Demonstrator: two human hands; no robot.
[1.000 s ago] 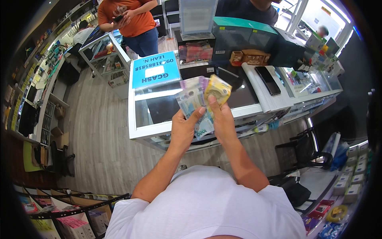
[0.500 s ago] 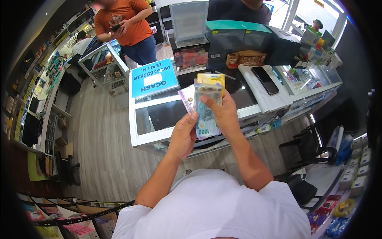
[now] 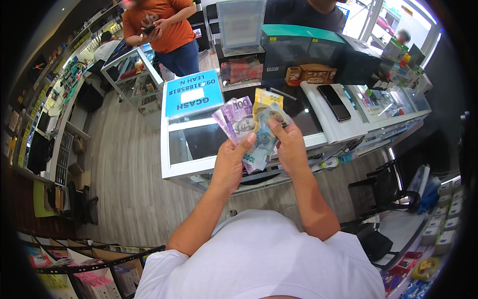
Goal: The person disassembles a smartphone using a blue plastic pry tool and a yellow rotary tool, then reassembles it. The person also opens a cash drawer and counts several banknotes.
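Between my two hands is a fan of banknotes, held above the near edge of the glass counter [image 3: 186,172]. My left hand [image 3: 230,163] is closed on the purple banknotes [image 3: 231,117], its thumb pressed over their lower part. My right hand [image 3: 293,149] pinches a blue-green banknote [image 3: 261,144] with the thumb on top, and a yellow banknote [image 3: 264,101] shows behind it. The blue-green note overlaps the purple ones, and its lower end lies near my left thumb. How many notes lie underneath is hidden.
On the counter are a blue sign [image 3: 193,97], a black phone [image 3: 334,103] on white bubble wrap [image 3: 326,130], and a brown wooden box [image 3: 318,74]. A person in an orange shirt [image 3: 158,27] stands beyond, another in dark clothes [image 3: 298,15] behind the counter. A black chair [image 3: 383,187] is at right.
The stacked notes have been fanned apart. The purple notes now spread out to the left in my left hand, while the blue-green and yellow ones tilt right with my right hand.
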